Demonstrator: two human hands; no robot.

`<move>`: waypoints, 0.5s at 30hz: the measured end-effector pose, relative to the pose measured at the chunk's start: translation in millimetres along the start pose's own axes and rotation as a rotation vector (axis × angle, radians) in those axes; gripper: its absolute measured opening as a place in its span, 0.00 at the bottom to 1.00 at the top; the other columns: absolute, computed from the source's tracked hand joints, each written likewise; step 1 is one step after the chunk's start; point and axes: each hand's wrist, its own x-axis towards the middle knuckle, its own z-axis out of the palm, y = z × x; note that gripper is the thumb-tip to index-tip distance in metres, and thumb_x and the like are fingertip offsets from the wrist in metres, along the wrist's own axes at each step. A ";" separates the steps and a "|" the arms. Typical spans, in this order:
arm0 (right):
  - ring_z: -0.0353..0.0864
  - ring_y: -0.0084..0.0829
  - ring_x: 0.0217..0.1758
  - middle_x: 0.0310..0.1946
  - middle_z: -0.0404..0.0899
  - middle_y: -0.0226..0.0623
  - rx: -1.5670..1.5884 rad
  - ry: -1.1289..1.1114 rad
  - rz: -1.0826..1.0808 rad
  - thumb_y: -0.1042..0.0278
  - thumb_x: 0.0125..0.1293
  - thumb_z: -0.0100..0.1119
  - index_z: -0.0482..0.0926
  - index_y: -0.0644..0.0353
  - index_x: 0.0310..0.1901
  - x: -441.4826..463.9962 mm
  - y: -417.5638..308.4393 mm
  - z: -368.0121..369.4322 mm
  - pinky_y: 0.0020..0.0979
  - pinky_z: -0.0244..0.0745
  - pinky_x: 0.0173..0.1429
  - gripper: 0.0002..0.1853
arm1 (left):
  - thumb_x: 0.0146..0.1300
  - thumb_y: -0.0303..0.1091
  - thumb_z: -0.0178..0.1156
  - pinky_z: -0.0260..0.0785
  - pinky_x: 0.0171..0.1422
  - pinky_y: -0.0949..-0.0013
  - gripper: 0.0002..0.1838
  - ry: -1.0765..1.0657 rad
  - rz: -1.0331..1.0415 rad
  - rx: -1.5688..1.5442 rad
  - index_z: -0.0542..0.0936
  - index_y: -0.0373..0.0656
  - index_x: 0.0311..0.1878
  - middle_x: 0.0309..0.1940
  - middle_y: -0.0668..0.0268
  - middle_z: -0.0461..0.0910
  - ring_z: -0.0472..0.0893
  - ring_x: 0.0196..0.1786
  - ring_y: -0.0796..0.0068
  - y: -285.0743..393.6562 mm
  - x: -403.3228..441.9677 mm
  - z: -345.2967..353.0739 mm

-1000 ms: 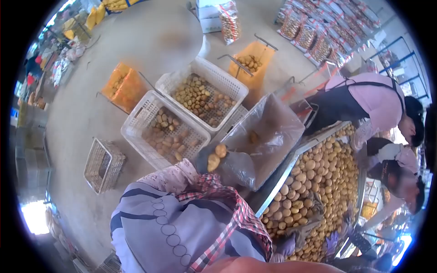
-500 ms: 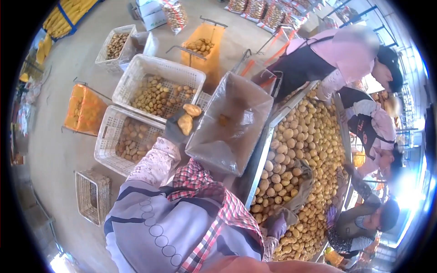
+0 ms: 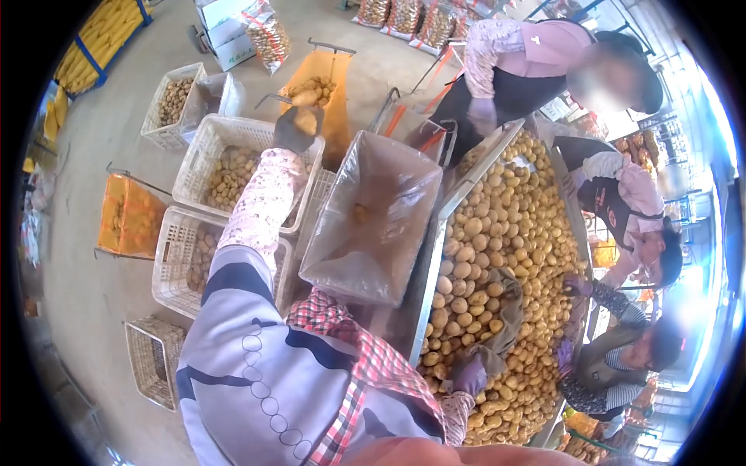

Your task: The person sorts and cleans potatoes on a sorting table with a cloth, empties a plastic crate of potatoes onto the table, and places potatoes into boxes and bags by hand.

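Observation:
My left hand (image 3: 297, 130), in a dark glove, reaches out past the far rim of a white crate (image 3: 186, 175) to the mouth of an orange mesh bag (image 3: 336, 124). Its fingers are round a potato (image 3: 308, 121); another potato (image 3: 303, 99) shows just beyond the fingertips, and whether I touch it cannot be told. My right hand (image 3: 470, 376), in a purple glove, rests on the potato heap (image 3: 536, 233) and is closed on the end of a bunched olive-grey cloth (image 3: 507, 311); some of its fingers are hidden.
A plastic-lined bin (image 3: 373, 225) stands between the crates and the metal-edged sorting table (image 3: 432, 287). A second white crate (image 3: 167, 268), a smaller crate (image 3: 151, 361) and another orange bag (image 3: 128, 217) are at left. Several co-workers (image 3: 614, 202) stand across and beside the table.
My left arm has stretched forward, carrying potatoes from above the crates to the orange bag. My right hand stays by the cloth. The nearest co-worker's arm has moved away from the heap.

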 end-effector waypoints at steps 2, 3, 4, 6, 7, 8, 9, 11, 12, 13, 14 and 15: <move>0.81 0.54 0.47 0.41 0.82 0.53 0.028 0.064 -0.033 0.59 0.70 0.45 0.76 0.58 0.49 9.1 11.8 13.9 0.46 0.74 0.48 0.16 | 0.43 0.34 0.74 0.74 0.53 0.66 0.28 0.125 -0.678 -1.184 0.76 0.40 0.50 0.44 0.57 0.82 0.82 0.46 0.60 136.8 -28.5 56.1; 0.81 0.54 0.46 0.41 0.82 0.53 0.048 0.093 -0.044 0.59 0.70 0.44 0.76 0.58 0.50 8.3 13.5 17.5 0.46 0.74 0.48 0.16 | 0.49 0.37 0.69 0.75 0.52 0.64 0.26 0.080 -0.774 -1.202 0.76 0.40 0.52 0.48 0.54 0.79 0.80 0.49 0.58 150.9 -46.2 63.6; 0.81 0.54 0.46 0.42 0.82 0.55 0.030 0.064 -0.070 0.57 0.71 0.42 0.76 0.57 0.52 7.6 15.9 16.8 0.45 0.75 0.48 0.18 | 0.55 0.40 0.64 0.76 0.52 0.61 0.25 -0.002 -0.809 -1.196 0.75 0.40 0.54 0.52 0.51 0.77 0.78 0.52 0.55 158.9 -71.0 71.8; 0.79 0.46 0.52 0.47 0.81 0.53 0.254 0.041 -0.023 0.48 0.71 0.38 0.78 0.64 0.50 6.3 17.0 13.5 0.39 0.71 0.54 0.27 | 0.66 0.46 0.54 0.77 0.51 0.56 0.25 -0.137 -0.882 -1.271 0.74 0.39 0.59 0.59 0.46 0.72 0.75 0.57 0.51 180.4 -115.5 91.4; 0.78 0.43 0.55 0.49 0.81 0.52 0.365 0.037 0.020 0.44 0.71 0.36 0.79 0.68 0.50 4.3 23.9 9.9 0.36 0.70 0.57 0.32 | 0.66 0.46 0.54 0.73 0.58 0.53 0.26 -0.164 -0.980 -1.403 0.73 0.37 0.59 0.60 0.46 0.71 0.73 0.61 0.50 188.8 -132.3 101.8; 0.79 0.39 0.53 0.47 0.82 0.49 0.500 0.000 -0.024 0.47 0.70 0.42 0.78 0.69 0.51 6.8 35.8 10.0 0.34 0.70 0.56 0.29 | 0.66 0.46 0.54 0.69 0.62 0.51 0.26 -0.241 -0.958 -1.444 0.73 0.37 0.60 0.62 0.45 0.69 0.70 0.63 0.49 195.1 -145.8 113.7; 0.79 0.36 0.51 0.46 0.82 0.46 0.647 -0.007 -0.059 0.53 0.67 0.48 0.77 0.68 0.52 8.8 47.1 11.9 0.33 0.71 0.55 0.24 | 0.66 0.46 0.54 0.66 0.66 0.49 0.26 -0.315 -0.938 -1.488 0.73 0.37 0.60 0.63 0.45 0.68 0.68 0.66 0.49 202.5 -157.9 126.3; 0.79 0.31 0.47 0.45 0.82 0.37 0.950 0.000 -0.128 0.69 0.59 0.60 0.75 0.65 0.55 11.5 66.8 15.2 0.30 0.74 0.51 0.21 | 0.66 0.43 0.54 0.61 0.70 0.47 0.25 -0.388 -0.990 -1.486 0.72 0.37 0.60 0.64 0.46 0.68 0.65 0.68 0.48 237.1 -175.1 153.8; 0.79 0.28 0.45 0.45 0.82 0.33 1.104 0.027 -0.172 0.79 0.54 0.65 0.75 0.63 0.57 10.4 73.3 15.1 0.29 0.75 0.50 0.26 | 0.66 0.41 0.54 0.59 0.72 0.46 0.24 -0.421 -1.006 -1.487 0.72 0.37 0.61 0.64 0.47 0.67 0.64 0.69 0.48 248.0 -183.7 167.0; 0.79 0.28 0.46 0.47 0.81 0.33 1.136 0.062 -0.139 0.79 0.54 0.65 0.75 0.63 0.57 4.1 77.0 8.7 0.29 0.75 0.51 0.25 | 0.66 0.40 0.54 0.57 0.73 0.46 0.23 -0.459 -0.983 -1.409 0.72 0.38 0.61 0.64 0.48 0.68 0.63 0.70 0.49 250.8 -193.7 179.7; 0.79 0.28 0.47 0.48 0.81 0.33 1.166 0.096 -0.110 0.80 0.54 0.65 0.75 0.63 0.57 -4.3 80.2 -1.5 0.29 0.74 0.52 0.25 | 0.66 0.38 0.54 0.56 0.74 0.45 0.23 -0.498 -0.954 -1.332 0.72 0.38 0.61 0.64 0.49 0.68 0.63 0.70 0.49 253.2 -202.7 191.9; 0.79 0.28 0.48 0.49 0.80 0.34 1.197 0.132 -0.085 0.80 0.54 0.64 0.75 0.64 0.57 -13.4 84.6 -11.5 0.28 0.74 0.53 0.25 | 0.66 0.36 0.53 0.54 0.75 0.44 0.22 -0.536 -0.918 -1.257 0.71 0.38 0.62 0.64 0.50 0.68 0.63 0.70 0.49 256.7 -210.7 205.4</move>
